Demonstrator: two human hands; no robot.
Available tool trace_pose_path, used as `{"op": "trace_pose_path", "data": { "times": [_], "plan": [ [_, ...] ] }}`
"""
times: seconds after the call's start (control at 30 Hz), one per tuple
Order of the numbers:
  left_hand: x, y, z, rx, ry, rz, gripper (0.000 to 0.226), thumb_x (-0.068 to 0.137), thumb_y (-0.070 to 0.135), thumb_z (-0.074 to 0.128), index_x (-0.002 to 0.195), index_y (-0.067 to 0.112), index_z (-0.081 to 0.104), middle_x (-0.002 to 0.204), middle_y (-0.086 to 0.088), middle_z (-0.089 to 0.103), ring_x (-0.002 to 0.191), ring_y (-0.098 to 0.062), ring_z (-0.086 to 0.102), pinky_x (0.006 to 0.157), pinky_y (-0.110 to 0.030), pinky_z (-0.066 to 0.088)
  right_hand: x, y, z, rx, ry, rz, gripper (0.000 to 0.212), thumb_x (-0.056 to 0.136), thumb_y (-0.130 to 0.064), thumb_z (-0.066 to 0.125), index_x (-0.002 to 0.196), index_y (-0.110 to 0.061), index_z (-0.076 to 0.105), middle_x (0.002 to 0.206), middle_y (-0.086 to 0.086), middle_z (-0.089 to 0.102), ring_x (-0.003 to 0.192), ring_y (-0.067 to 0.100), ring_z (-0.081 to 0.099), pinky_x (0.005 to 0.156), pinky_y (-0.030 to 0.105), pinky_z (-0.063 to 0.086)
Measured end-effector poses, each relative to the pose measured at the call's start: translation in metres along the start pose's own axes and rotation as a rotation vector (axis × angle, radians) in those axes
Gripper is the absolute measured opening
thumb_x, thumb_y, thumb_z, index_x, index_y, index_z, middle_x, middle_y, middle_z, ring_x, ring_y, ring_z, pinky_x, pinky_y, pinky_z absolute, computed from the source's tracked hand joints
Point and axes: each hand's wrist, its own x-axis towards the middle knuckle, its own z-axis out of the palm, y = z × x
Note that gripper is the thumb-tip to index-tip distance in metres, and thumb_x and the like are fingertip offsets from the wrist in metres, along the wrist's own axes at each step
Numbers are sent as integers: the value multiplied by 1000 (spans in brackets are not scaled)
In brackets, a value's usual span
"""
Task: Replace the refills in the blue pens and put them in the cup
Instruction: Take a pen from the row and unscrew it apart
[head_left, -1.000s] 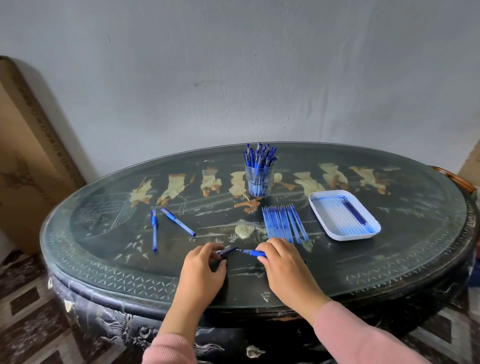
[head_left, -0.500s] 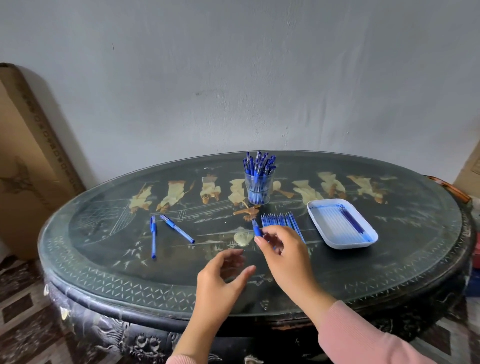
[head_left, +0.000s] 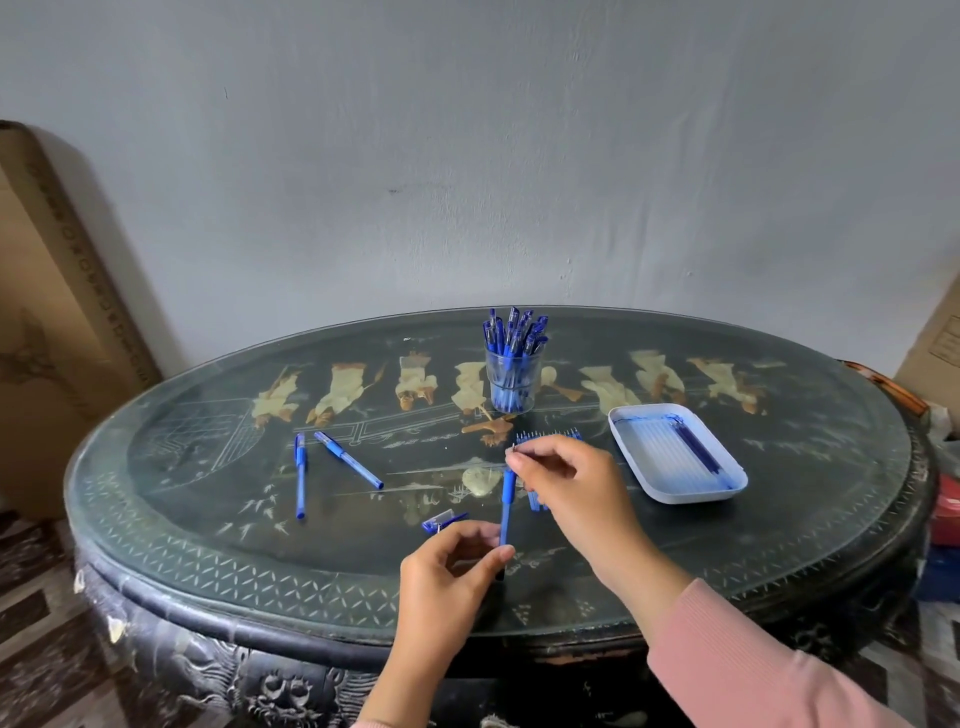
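I hold a blue pen (head_left: 506, 506) nearly upright over the table's front middle. My left hand (head_left: 454, 569) grips its lower end. My right hand (head_left: 569, 486) pinches its upper tip end between thumb and forefinger; whether that is the tip piece or the refill I cannot tell. The pen's cap (head_left: 441, 519) lies on the table just left of the pen. A clear cup (head_left: 511, 387) full of blue pens stands behind. A row of blue refills (head_left: 548, 435) lies partly hidden behind my right hand. Two more blue pens (head_left: 300, 475) (head_left: 348, 460) lie to the left.
A white tray (head_left: 724, 493) with several refills sits to the right. The dark oval table (head_left: 208, 519) has a glass top with inlaid figures. A cardboard box (head_left: 57, 332) leans at the left, and the wall is close behind.
My left hand has taken hold of the pen's lower end, and the pen now stands nearly upright. My right hand has shifted to the pen's top. The cap lies loose on the table.
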Motion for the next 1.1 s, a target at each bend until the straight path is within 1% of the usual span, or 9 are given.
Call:
{"op": "trace_pose_path", "data": {
  "times": [0.17, 0.3, 0.37, 0.57, 0.77, 0.87, 0.97, 1.07, 1.1],
  "plan": [
    [-1, 0, -1, 46, -11, 11, 19, 74, 6, 82, 82, 21, 74, 79, 2, 75, 73, -15, 71, 71, -22, 56, 7, -9, -6, -6, -28, 32, 7, 89, -23, 69, 83, -24, 71, 75, -7, 71, 70, 7, 64, 70, 33, 54],
    [-1, -1, 0, 81, -31, 11, 19, 75, 6, 82, 83, 21, 73, 80, 4, 75, 75, -10, 71, 73, -20, 55, 15, -26, -11, 30, -13, -13, 9, 100, -20, 53, 92, -20, 55, 79, 0, 73, 51, 15, 60, 47, 29, 47],
    [-1, -1, -1, 83, -39, 6, 18, 75, 8, 82, 84, 20, 73, 80, 5, 75, 76, -10, 71, 73, -20, 55, 19, -35, -13, 65, -32, -28, 9, 102, -18, 50, 93, -21, 50, 78, 5, 72, 51, 24, 63, 44, 31, 49],
    [0, -1, -1, 72, -28, -5, 18, 75, 9, 82, 84, 22, 73, 80, 5, 75, 77, -10, 71, 74, -18, 54, 32, -53, -21, 141, -34, -58, 14, 95, 6, 53, 102, -6, 59, 87, 6, 73, 64, 15, 67, 57, 22, 55],
    [3, 1, -4, -71, 5, -49, 17, 76, 1, 79, 83, 16, 74, 80, -5, 75, 73, -16, 71, 66, -16, 53, 54, -57, -37, 464, 147, -20, 12, 93, -5, 62, 102, -11, 67, 91, 5, 76, 81, 16, 69, 69, 30, 56],
    [5, 2, -7, -105, 40, -27, 16, 77, 1, 78, 85, 14, 74, 81, -5, 75, 73, -16, 71, 67, -17, 53, 70, -50, -42, 573, 274, 6, 11, 92, -4, 64, 101, -10, 67, 89, 8, 74, 75, 17, 69, 64, 29, 57],
    [17, 5, -18, -131, 172, 20, 18, 78, 0, 77, 86, 16, 73, 81, -3, 75, 72, -13, 71, 67, -17, 53, 80, -28, -33, 265, 311, 45, 13, 92, -6, 66, 105, -8, 67, 85, 7, 71, 68, 14, 66, 63, 27, 58],
    [35, 5, -39, -102, 281, 50, 18, 79, 5, 76, 88, 20, 73, 82, 3, 75, 75, -10, 70, 71, -17, 54, 86, 6, -16, -70, 242, 81, 17, 91, -9, 67, 108, -7, 69, 86, 4, 71, 69, 14, 66, 62, 24, 58],
    [41, 5, -46, -82, 312, 50, 18, 80, 6, 76, 89, 21, 72, 82, 4, 75, 75, -10, 70, 71, -16, 54, 88, 17, -11, -150, 214, 100, 18, 91, -10, 67, 108, -6, 71, 87, 4, 72, 71, 16, 67, 64, 28, 59]
  ]
}}
